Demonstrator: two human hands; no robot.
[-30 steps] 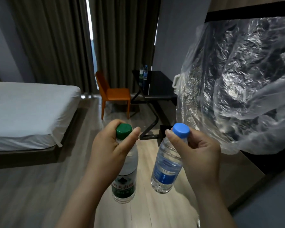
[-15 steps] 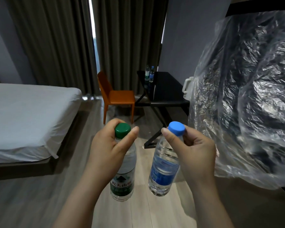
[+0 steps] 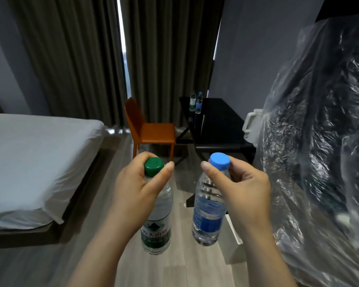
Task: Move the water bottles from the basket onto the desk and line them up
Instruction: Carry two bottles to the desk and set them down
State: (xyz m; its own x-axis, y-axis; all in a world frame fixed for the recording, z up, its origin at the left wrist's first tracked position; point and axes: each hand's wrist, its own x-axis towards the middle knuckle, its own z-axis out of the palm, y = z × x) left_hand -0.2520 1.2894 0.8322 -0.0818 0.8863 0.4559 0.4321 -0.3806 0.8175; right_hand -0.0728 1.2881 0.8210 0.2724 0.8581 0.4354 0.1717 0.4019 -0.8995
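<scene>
My left hand (image 3: 136, 189) grips the neck of a clear water bottle with a green cap and green label (image 3: 157, 228), which hangs upright over the floor. My right hand (image 3: 244, 193) pinches the neck of a second bottle with a blue cap and blue label (image 3: 208, 216), also upright in the air. Ahead stands the black desk (image 3: 220, 129). Two small bottles (image 3: 195, 102), one green-labelled and one blue-labelled, stand side by side at its far left corner. The basket is not in view.
An orange chair (image 3: 151, 131) stands left of the desk. A white-sheeted bed (image 3: 35, 160) fills the left side. Crinkled clear plastic sheeting (image 3: 319, 141) covers something bulky on the right. A white handled object (image 3: 252, 125) sits at the desk's right edge. Wood floor lies between.
The desk, chair and plastic sheeting have grown larger and nearer in view. Both hands keep the same hold on their bottles, carried forward at the same height.
</scene>
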